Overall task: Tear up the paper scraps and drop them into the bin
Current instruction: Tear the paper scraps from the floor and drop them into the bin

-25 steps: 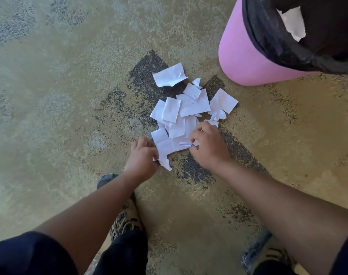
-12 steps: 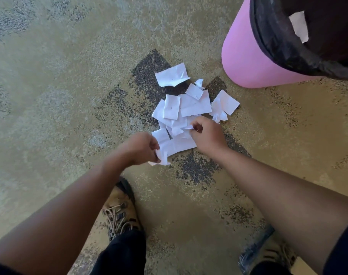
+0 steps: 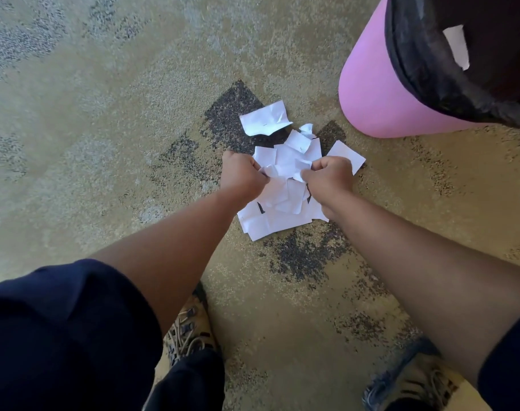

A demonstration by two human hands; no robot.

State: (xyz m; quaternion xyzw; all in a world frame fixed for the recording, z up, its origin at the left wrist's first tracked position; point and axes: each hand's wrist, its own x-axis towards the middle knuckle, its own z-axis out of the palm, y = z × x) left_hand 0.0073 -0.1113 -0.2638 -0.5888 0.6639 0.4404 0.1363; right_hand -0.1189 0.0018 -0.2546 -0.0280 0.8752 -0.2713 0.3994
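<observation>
Both hands clenched on paper, knuckles toward camera. Left hand (image 3: 241, 177) grips one end of a crumpled white scrap (image 3: 282, 170); right hand (image 3: 330, 176) grips the other end, fingers curled tight. That scrap spans the gap between the two fists, above the heap. Whether it is lifted clear of the heap or touching it, cannot tell.

Pile of paper scraps (image 3: 278, 216) lies on the carpet (image 3: 110, 120), right under and around the hands, mostly at 6 o'clock from them, partly over a dark carpet patch. More pieces at 12 o'clock from the fists; one larger loose scrap (image 3: 264, 118) sits at 12 o'clock of the pile, near it. Another flat piece (image 3: 346, 154) pokes out at 1 o'clock, just behind the right hand.

Pink bin (image 3: 380, 93) with black liner (image 3: 416, 63) stands at 2 o'clock from the pile, close but apart. One white piece (image 3: 457, 46) rests inside against the liner.

Shoes at bottom: left shoe (image 3: 190, 330) at 6 o'clock, right shoe (image 3: 413, 381) at 5 o'clock. Dark sleeve (image 3: 60, 336) at 8 o'clock.
</observation>
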